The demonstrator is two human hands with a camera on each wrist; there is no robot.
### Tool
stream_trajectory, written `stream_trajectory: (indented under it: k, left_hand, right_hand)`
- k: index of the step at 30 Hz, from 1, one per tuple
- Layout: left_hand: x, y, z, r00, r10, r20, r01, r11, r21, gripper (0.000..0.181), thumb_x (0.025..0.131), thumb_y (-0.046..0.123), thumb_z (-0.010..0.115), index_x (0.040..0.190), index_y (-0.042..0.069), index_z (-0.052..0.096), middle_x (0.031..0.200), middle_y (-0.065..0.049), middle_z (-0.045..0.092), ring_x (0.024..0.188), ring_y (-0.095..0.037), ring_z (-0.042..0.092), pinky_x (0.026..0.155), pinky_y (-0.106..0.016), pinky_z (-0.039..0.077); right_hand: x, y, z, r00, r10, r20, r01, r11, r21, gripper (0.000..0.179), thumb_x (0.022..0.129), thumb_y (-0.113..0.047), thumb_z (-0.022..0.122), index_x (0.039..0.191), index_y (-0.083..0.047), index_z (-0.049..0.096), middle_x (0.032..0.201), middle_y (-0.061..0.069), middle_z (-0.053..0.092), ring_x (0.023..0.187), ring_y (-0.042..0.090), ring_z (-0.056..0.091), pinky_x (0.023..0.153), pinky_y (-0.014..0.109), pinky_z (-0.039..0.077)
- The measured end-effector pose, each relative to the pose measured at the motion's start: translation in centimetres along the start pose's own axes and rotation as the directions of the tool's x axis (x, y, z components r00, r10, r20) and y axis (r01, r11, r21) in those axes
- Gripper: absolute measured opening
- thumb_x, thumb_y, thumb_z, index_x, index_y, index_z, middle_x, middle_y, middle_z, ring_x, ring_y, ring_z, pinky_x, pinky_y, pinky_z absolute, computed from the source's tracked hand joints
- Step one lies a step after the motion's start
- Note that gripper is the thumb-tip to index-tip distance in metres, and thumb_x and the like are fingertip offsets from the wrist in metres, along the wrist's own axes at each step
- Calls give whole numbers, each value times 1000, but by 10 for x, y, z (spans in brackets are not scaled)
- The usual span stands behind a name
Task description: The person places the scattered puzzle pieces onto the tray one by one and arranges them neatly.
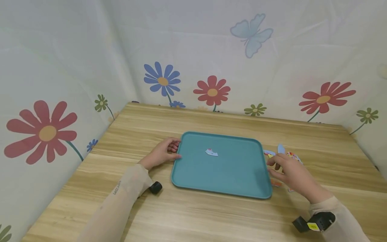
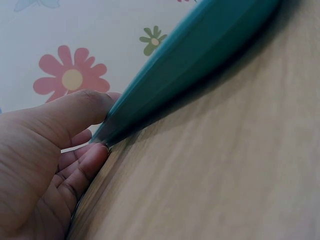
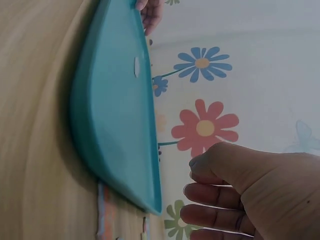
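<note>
A teal rectangular tray [image 1: 232, 173] is on the wooden table. My left hand [image 1: 161, 154] pinches its left edge, thumb over the rim and fingers beneath, as the left wrist view also shows at the tray's side [image 2: 165, 75]. On the tray, left of its middle, lies one small pale-blue cut piece [image 1: 211, 153] with a little red on it. Just off the tray's right edge hovers my right hand [image 1: 290, 171], fingers loosely bent and nothing visible in them. In the right wrist view a gap separates this hand [image 3: 240, 185] from the tray [image 3: 122, 115].
Several flat colourful pieces [image 1: 281, 149] lie on the table [image 1: 211, 215] right of the tray, partly hidden by my right hand. An orange piece [image 1: 275, 183] is close to the tray's rim. A flower-printed cloth [image 1: 193, 43] hangs behind the table.
</note>
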State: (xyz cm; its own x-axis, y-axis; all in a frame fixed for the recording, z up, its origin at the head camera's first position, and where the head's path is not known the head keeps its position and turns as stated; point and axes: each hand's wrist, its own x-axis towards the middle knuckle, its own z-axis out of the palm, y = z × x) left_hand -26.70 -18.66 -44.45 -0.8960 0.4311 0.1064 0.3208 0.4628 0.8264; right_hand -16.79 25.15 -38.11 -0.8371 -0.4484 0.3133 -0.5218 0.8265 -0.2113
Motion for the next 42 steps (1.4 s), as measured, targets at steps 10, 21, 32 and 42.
stream_trajectory:
  k: [10,21,32,42]
  left_hand:
    - [1,-1,-1,1000,-12,13,12,1000,-3,62,83,10,75,135,-4,45,120,-20,56,105,-27,56,94,-39,49]
    - [3,-2,2,1000,-14,22,14,1000,0,65,82,10,76,137,-2,44,122,-16,55,105,-23,55,92,-31,50]
    - [-9,34,-5,999,-28,44,29,999,-13,64,85,6,72,138,-10,41,124,-25,53,109,-32,54,97,-44,47]
    - [-12,35,-7,998,-35,47,35,999,-8,63,86,5,71,138,-10,40,126,-26,53,109,-31,55,95,-42,48]
  right_hand:
    - [-18,13,11,1000,26,-4,-26,999,24,15,78,-8,76,88,-11,66,84,-3,61,70,6,54,56,20,45]
    - [-33,23,26,999,34,-11,-33,996,81,17,76,-6,77,84,-16,65,82,-9,62,71,-3,53,59,19,48]
    - [-34,24,30,997,63,47,-66,995,71,13,78,-6,75,86,-12,68,86,-5,62,74,5,60,63,22,54]
    - [-32,24,33,997,72,37,-73,997,32,12,79,-9,75,83,-14,65,85,-6,60,76,6,58,66,25,53]
